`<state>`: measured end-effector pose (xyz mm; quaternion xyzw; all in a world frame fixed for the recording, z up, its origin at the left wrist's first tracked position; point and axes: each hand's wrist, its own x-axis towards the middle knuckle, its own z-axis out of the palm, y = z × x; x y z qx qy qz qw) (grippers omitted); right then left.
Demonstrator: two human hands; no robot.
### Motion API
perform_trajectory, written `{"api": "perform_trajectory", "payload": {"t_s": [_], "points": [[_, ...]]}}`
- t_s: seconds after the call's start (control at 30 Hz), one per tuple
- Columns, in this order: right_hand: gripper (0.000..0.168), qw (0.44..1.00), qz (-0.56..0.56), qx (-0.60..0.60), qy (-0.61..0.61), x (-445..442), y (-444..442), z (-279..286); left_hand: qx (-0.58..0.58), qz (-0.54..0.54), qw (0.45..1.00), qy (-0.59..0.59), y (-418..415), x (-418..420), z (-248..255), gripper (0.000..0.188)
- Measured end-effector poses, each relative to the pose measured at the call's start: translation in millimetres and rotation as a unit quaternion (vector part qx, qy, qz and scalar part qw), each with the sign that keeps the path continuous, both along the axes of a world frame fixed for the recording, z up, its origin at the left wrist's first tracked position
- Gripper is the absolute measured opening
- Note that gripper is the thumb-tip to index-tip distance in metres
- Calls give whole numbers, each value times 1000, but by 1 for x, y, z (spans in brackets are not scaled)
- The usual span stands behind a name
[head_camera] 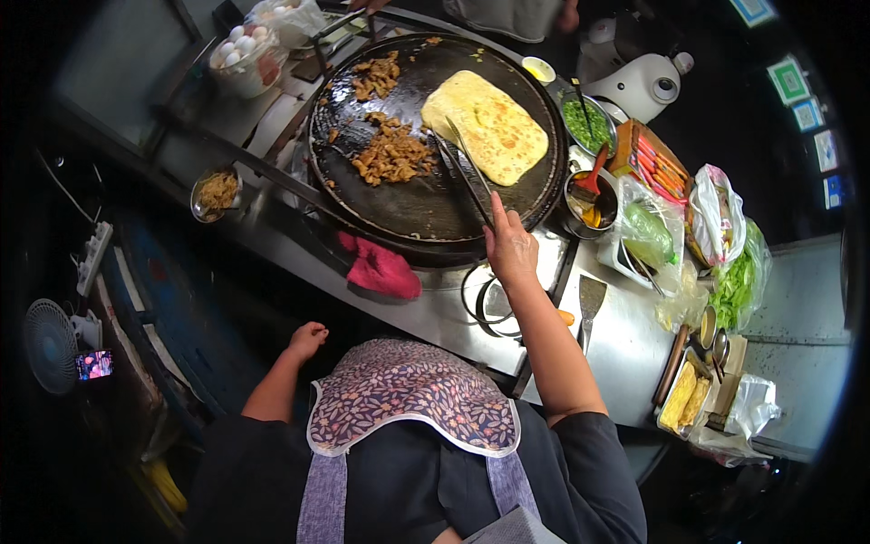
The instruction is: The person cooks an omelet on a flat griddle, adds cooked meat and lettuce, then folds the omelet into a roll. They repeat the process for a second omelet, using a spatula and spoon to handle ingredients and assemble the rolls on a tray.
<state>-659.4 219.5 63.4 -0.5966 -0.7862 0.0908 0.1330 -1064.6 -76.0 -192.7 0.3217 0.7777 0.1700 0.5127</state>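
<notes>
My right hand [511, 250] grips metal tongs [466, 168] over the round black griddle [380, 217]. The tongs' tips are at the left edge of a golden flatbread [491, 128] lying flat on the griddle's right side. Left of the bread lies a pile of browned meat pieces [394, 151], with a smaller meat pile [376, 76] behind it. My left hand [308, 340] is held beside the apron, away from the counter, fingers curled with nothing visible in them. A pink cloth [382, 270] hangs at the griddle's near edge.
Right of the griddle are a bowl of chopped greens [586, 124], a pot [590, 204] with a red brush, packaged sausages [658, 163] and a metal scraper [590, 304]. At the left are a bowl of shredded food [216, 196] and eggs [239, 45]. Another person stands across the counter.
</notes>
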Motion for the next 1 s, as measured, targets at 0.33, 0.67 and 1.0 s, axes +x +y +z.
{"api": "perform_trajectory", "payload": {"t_s": [0.33, 0.67, 1.0], "points": [[59, 999, 37, 20, 15, -44, 33, 6, -169, -57, 981, 71, -50, -21, 21, 25], [74, 977, -92, 19, 192, 92, -87, 5, -100, 27, 993, -61, -51, -64, -29, 11], [70, 972, -229, 10, -49, 293, -255, -51, -125, -46, 990, -53, 16, -13, 7, 6]]}}
